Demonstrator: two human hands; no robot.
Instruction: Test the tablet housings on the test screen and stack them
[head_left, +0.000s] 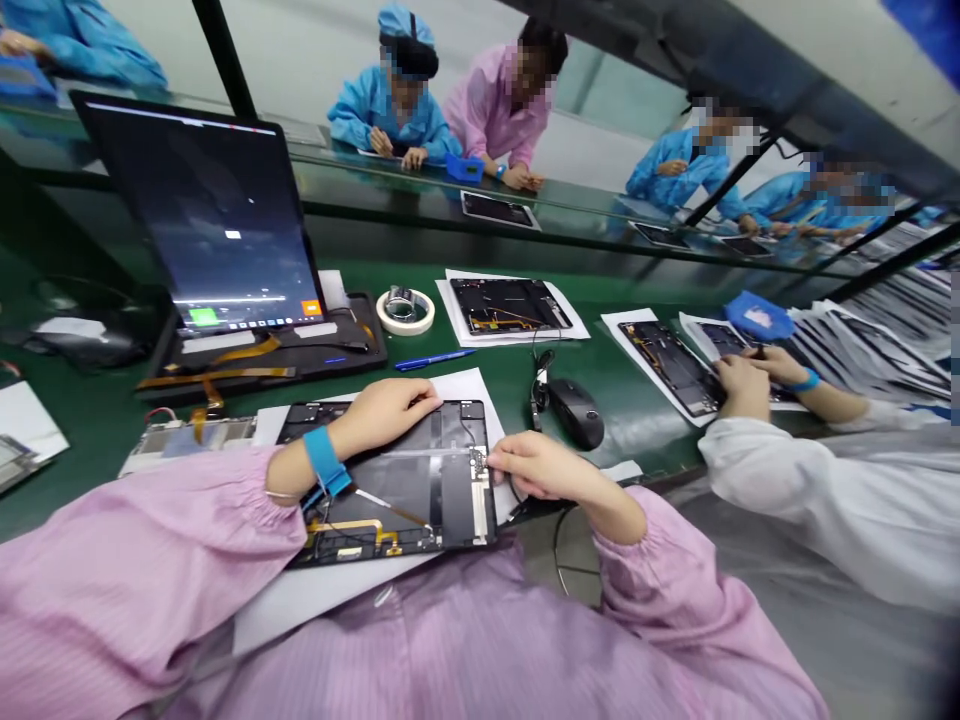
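An opened black tablet casing lies in front of me on white paper. Inside it are orange ribbon cables and a small board along the right side. My left hand, with a blue strap at its wrist, reaches across the casing; its fingers curl at the far edge. At the right edge, beside the small board, my right hand is closed in a pinch. What lies between its fingertips is too small to make out. A thin dark cable hangs just below this hand.
A lit screen stands at the back left. Nearby are tape rolls, a blue pen, a black mouse and another opened casing. A co-worker's hands work at the right; other people sit across the bench.
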